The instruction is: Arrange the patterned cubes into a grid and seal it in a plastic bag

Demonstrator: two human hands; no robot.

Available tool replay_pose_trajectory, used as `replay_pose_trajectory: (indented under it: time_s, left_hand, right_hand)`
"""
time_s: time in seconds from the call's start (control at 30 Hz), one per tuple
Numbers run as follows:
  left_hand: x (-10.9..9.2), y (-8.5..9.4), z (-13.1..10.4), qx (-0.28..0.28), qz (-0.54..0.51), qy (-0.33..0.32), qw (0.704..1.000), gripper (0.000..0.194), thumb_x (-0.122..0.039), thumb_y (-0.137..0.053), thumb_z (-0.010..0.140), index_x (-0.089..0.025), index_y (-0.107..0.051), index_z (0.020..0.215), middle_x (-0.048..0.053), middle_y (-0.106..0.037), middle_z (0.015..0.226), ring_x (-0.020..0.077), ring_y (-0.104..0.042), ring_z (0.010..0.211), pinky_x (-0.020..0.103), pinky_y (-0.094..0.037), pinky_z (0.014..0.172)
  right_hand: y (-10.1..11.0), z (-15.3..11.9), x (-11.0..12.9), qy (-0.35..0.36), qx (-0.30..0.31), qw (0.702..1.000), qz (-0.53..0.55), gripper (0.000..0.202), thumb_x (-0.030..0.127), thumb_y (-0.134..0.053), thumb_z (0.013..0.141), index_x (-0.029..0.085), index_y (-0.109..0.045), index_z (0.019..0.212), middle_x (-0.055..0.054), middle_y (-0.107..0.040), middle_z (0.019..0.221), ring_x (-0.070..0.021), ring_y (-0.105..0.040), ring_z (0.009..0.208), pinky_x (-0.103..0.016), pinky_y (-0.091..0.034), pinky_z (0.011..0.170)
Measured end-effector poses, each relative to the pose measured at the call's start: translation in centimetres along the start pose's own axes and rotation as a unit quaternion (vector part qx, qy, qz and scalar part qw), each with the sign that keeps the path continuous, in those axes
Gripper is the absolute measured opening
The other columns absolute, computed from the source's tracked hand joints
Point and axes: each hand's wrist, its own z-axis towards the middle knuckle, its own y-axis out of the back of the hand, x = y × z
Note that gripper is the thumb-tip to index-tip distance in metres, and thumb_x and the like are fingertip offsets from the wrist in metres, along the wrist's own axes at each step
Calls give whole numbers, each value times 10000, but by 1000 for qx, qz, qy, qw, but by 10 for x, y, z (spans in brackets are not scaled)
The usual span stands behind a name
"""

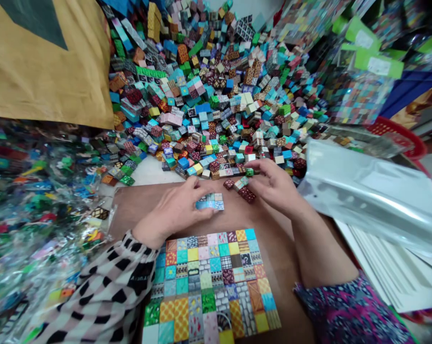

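Observation:
My left hand (176,205) curls its thumb and fingers around a small group of pale blue and white patterned cubes (210,201) on the brown board. To its right, my right hand (275,186) has a small green cube (250,172) between its index finger and thumb. Just by those fingertips lie dark red speckled blocks (246,194) and a pale teal-and-white block (241,183). Nearer to me rests a flat square layer of many patterned cubes (209,286), packed edge to edge in rows.
Beyond the brown board (137,205) spreads a big heap of loose printed cubes (216,105). Plastic-bagged small parts (40,229) cover the left side. Clear plastic bags (366,191) lie over white sheets (377,272) at right. A red basket (402,136) stands behind them.

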Motion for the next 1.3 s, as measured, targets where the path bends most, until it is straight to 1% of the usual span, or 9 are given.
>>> replay_pose_trajectory:
  time_s: [0.07, 0.2, 0.3, 0.43, 0.57, 0.77, 1.0, 1.17, 1.3]
  left_hand:
    - [1, -2, 1, -5, 9, -5, 1000, 509, -523, -580, 868, -335, -584, 1341, 65, -531, 1120, 258, -616, 917, 424, -507, 820]
    - [6, -5, 1, -17, 17, -8, 1000, 513, -497, -595, 867, -341, -580, 1356, 65, -549, 1116, 261, -616, 928, 415, -507, 813]
    - [8, -6, 1, -30, 29, -9, 999, 508, -508, -596, 864, -316, -606, 1334, 63, -559, 1092, 249, -612, 909, 394, -506, 797]
    - [8, -5, 1, -31, 32, -16, 999, 507, -502, -592, 866, -313, -607, 1337, 48, -562, 1044, 222, -606, 884, 363, -501, 791]
    - [7, -3, 1, -19, 13, -18, 1000, 516, -485, -589, 873, -330, -582, 1365, 49, -553, 1056, 230, -602, 911, 381, -495, 820]
    - [7, -3, 1, -7, -1, -14, 1000, 537, -480, -590, 873, -339, -568, 1390, 55, -529, 1069, 245, -588, 930, 415, -481, 847]
    - [8, -3, 0, -21, -2, -33, 999, 540, -441, -584, 888, -417, -510, 1423, 35, -532, 1053, 226, -583, 920, 397, -482, 844]
    - [6, -2, 0, -8, -10, -19, 1000, 544, -440, -586, 887, -392, -516, 1425, 49, -527, 1082, 256, -595, 968, 430, -481, 870]
    - [3, 0, 0, 0, 1, -6, 1000, 551, -441, -584, 890, -383, -511, 1433, 53, -533, 1070, 244, -589, 925, 418, -482, 839]
  right_hand:
    - [1, 0, -2, -2, 22, 999, -26, 308, 244, -545, 824, 203, -648, 1111, -106, -661, 1119, -289, -613, 1076, -474, -466, 958]
    - [0, -4, 3, 0, 118, 988, -102, 461, 275, -627, 801, 188, -620, 1254, -121, -613, 1140, -318, -576, 1107, -479, -470, 955]
    - [1, -6, 8, -32, 162, 977, -133, 572, 306, -685, 775, 201, -583, 1328, -116, -566, 1143, -300, -597, 997, -442, -509, 850]
    - [4, -7, 10, -65, 202, 968, -131, 575, 290, -708, 758, 251, -592, 1320, -88, -541, 1079, -244, -597, 851, -380, -506, 734]
    - [7, -6, 12, -58, 212, 970, -106, 589, 208, -733, 717, 277, -620, 1291, -77, -595, 1040, -261, -602, 894, -374, -494, 752]
    - [11, -5, 18, -18, 233, 968, -92, 593, 296, -773, 744, 270, -612, 1314, -80, -677, 1142, -295, -612, 1025, -406, -473, 866]
    - [0, -7, 10, 16, 219, 970, -108, 477, 382, -705, 819, 250, -634, 1272, -72, -702, 1155, -280, -635, 1017, -393, -468, 847]
    - [-5, -9, 13, 30, 201, 965, -164, 391, 521, -602, 897, 249, -688, 1165, -93, -696, 1069, -288, -623, 969, -393, -450, 793]
    - [-6, -10, 25, 35, 212, 964, -157, 298, 449, -597, 921, 228, -703, 1091, -87, -685, 1040, -247, -613, 940, -344, -439, 766]
